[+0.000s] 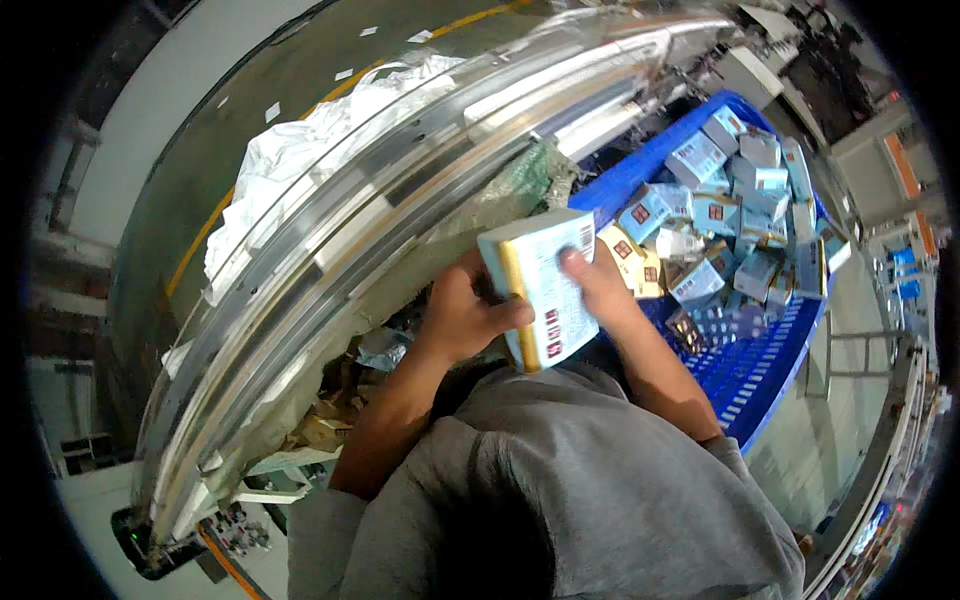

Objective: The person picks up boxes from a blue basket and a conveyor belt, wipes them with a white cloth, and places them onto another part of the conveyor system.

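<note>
Between my two hands is a light blue carton [550, 290] with a yellow edge, held up in front of my body. My left hand [462, 310] grips its left side, the thumb lying over the yellow edge. On the upper right, my right hand [598, 280] holds the same carton with the thumb pressed on its face. Just right of my hands stands a blue plastic basket [745, 400] with slotted walls, holding many small light blue cartons [695, 160] and a few pale yellow cartons [622, 255] in a loose heap.
A long conveyor with metal rails [400, 170] curves along my left. White sheeting [300, 170] hangs at its far side. Below it, by my left arm, lie brown scraps [325, 420] and a greenish sack [515, 190]. A metal frame [865, 350] stands right of the basket.
</note>
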A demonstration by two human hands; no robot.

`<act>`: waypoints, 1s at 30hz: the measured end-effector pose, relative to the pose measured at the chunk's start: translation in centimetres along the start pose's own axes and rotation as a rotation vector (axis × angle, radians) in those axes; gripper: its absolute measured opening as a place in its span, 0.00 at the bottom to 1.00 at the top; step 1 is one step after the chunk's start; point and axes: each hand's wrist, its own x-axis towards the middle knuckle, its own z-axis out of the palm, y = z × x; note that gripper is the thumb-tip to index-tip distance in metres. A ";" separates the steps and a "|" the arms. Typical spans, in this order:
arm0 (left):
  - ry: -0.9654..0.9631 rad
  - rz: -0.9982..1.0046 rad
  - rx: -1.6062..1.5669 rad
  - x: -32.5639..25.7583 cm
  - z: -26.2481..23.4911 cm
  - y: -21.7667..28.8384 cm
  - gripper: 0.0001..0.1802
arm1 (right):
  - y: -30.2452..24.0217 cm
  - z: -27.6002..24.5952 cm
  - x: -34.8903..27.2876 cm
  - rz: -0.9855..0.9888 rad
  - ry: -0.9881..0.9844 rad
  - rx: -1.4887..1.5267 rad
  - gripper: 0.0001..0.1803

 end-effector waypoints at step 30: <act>0.304 0.236 -0.079 -1.1 -3.2 3.5 0.32 | -3.0 3.1 2.6 -0.590 0.215 -0.033 0.18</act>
